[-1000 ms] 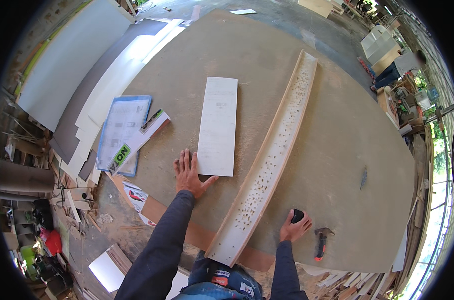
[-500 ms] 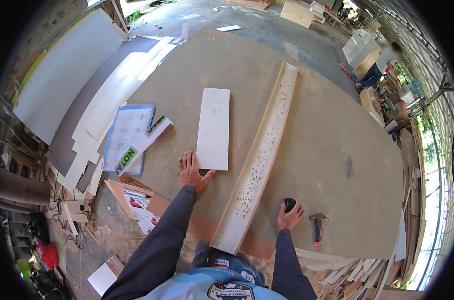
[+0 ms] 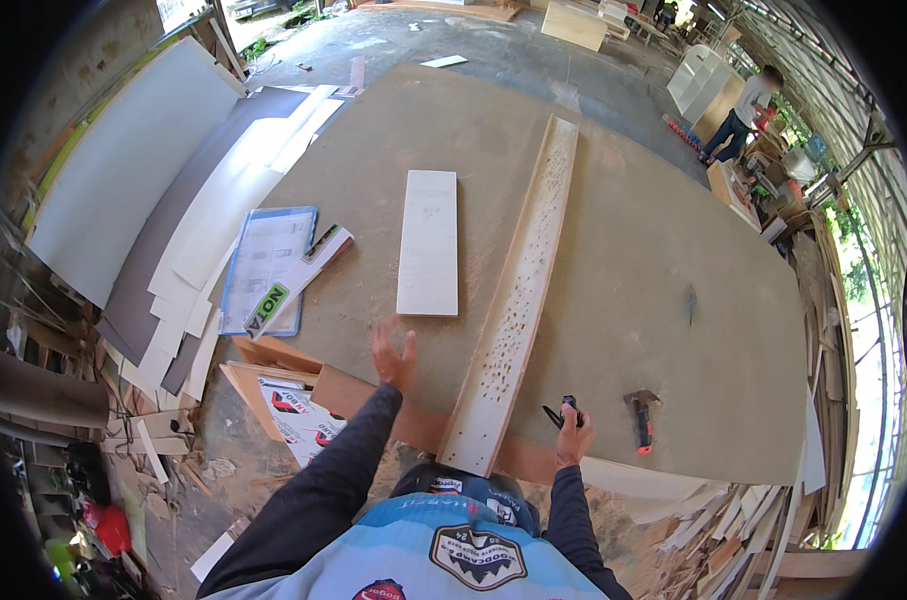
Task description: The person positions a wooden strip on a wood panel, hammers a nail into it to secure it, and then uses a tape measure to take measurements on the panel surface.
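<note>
My left hand (image 3: 394, 358) is raised near the front edge of the brown table (image 3: 673, 250), fingers apart and holding nothing. Just beyond it a white rectangular board (image 3: 428, 245) lies flat. My right hand (image 3: 573, 437) grips a small black tool (image 3: 570, 403), largely covered by my fingers; a dark piece sticks out to its left. Between my hands runs a long, shallow white trough (image 3: 473, 425) with wooden sides, its inside dotted with small brown specks. A hammer (image 3: 641, 420) with a black and red handle rests to the right of my right hand.
On the left lie a blue-edged folder of papers (image 3: 238, 260) and a white package (image 3: 298, 280). A thin blue-grey item (image 3: 690, 305) is at the right. Sheet panels (image 3: 133, 160) lean at far left; wood offcuts (image 3: 708, 540) are piled below. Another person (image 3: 743, 115) stands far right.
My left hand has come off the table beside the white board and drawn back toward me. My right hand has turned the black tool, and more of it shows. The view has shifted slightly.
</note>
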`<state>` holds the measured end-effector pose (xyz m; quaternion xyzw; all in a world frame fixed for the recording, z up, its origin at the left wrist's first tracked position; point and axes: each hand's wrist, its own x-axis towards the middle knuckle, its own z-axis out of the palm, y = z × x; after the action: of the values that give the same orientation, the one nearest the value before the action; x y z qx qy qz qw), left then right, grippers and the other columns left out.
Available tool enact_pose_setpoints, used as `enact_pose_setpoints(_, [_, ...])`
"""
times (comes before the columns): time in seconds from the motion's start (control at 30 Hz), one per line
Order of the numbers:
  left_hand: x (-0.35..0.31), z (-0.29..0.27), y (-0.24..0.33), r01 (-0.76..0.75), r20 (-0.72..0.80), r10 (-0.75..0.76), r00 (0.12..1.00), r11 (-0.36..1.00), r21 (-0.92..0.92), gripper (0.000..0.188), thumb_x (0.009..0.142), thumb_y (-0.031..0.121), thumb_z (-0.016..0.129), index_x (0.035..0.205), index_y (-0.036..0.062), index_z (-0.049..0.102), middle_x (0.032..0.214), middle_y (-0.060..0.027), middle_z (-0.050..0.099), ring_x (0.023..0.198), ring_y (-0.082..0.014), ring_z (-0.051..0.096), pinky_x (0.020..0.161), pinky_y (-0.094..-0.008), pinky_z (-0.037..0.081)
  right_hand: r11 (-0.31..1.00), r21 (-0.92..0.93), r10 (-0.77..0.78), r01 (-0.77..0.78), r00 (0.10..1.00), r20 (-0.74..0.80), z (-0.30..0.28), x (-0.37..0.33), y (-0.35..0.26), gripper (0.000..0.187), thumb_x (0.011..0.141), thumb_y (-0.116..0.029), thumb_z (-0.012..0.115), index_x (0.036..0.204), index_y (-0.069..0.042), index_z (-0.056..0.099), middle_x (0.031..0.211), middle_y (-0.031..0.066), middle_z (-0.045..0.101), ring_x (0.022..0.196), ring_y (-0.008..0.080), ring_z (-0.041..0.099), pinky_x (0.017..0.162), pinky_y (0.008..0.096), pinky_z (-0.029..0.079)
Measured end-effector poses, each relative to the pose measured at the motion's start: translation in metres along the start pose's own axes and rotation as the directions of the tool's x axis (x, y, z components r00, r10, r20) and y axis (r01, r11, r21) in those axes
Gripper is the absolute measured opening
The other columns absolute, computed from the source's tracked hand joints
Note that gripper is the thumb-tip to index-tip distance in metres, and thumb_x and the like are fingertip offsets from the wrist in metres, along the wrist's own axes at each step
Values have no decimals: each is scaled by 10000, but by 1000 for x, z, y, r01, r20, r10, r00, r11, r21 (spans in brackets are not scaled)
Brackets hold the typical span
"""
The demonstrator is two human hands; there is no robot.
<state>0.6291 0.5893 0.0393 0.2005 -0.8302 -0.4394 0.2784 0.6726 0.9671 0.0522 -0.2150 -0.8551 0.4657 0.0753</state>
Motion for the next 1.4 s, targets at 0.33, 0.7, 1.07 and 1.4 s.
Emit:
enact_pose_setpoints(0.33, [-102,-51,75,682,543,-428,722,574,-453,239,1024,234,627,1043,22,736,527,71,474,418,-36,385,410,-253,299,524,692,68,-496,835,546,31,-88,-85,253,965,-166,648,1135,4,570,937,109,649,688,170,637,661,296,534])
enact_pose_setpoints(0.7, [-104,-39,40,727,804,4,595,-430,-536,536,1049,485,445,1304,40,603,1107,-128,654,1008,-259,620,929,-423,509,714,505,-686,486,628,367,98,-162,-163,565,811,-206,756,1309,-39,550,1058,150,623,960,259,653,848,407,537])
enact_pose_setpoints(1.07, [-104,-99,86,859,861,-209,464,-129,-495,716,1043,592,354,1413,1,517,1402,-181,594,1329,-300,533,1137,-447,378,828,131,-561,546,808,179,121,-96,-157,621,833,-347,809,1282,-5,551,1100,223,608,947,415,655,784,483,542])
enact_pose_setpoints(1.4, [-119,-89,45,584,577,-85,812,138,-800,808,979,676,323,1436,32,498,1363,-202,597,1206,-365,595,999,-496,493,675,377,-737,634,555,385,121,-167,-177,649,849,-436,745,1306,-23,541,1157,231,623,1006,416,670,834,467,553])
